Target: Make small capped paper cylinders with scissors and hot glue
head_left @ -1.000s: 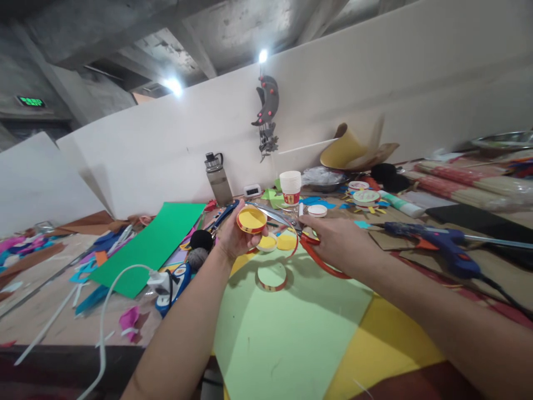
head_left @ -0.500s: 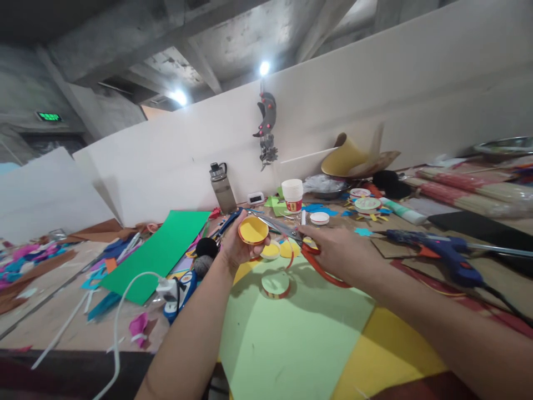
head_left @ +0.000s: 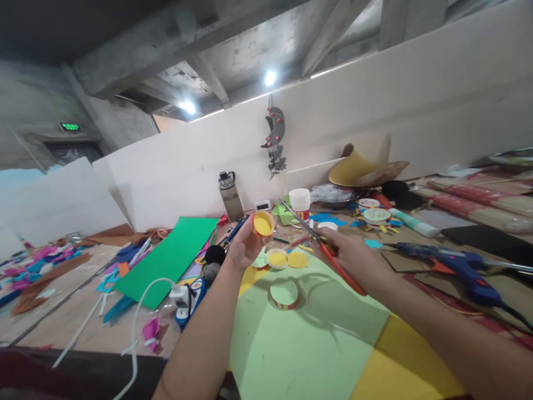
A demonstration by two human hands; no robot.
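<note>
My left hand (head_left: 245, 244) holds a cut-down paper cup (head_left: 264, 224) with a yellow inside, its open side tilted toward me. My right hand (head_left: 347, 251) grips scissors (head_left: 328, 256) with orange-red handles. Their blades point up and left, apart from the cup. Below both hands, a ring cut from a paper cup (head_left: 287, 304) rests on light green paper (head_left: 300, 350). Beyond it lie a shallow cup piece with a yellow centre (head_left: 276, 259) and a yellow disc (head_left: 298, 260). A pale blurred streak (head_left: 343, 329) shows over the green paper.
Stacked paper cups (head_left: 300, 203) and a water bottle (head_left: 231, 197) stand at the back. A blue glue gun (head_left: 458, 266) lies at right. On the left are a green sheet (head_left: 166, 261), a power strip (head_left: 189, 305) and a white cable (head_left: 134, 333).
The scissors have come away from the cup, swinging right and upright. My left hand has turned the cup toward me. The thin red strip hanging near the blades no longer shows there.
</note>
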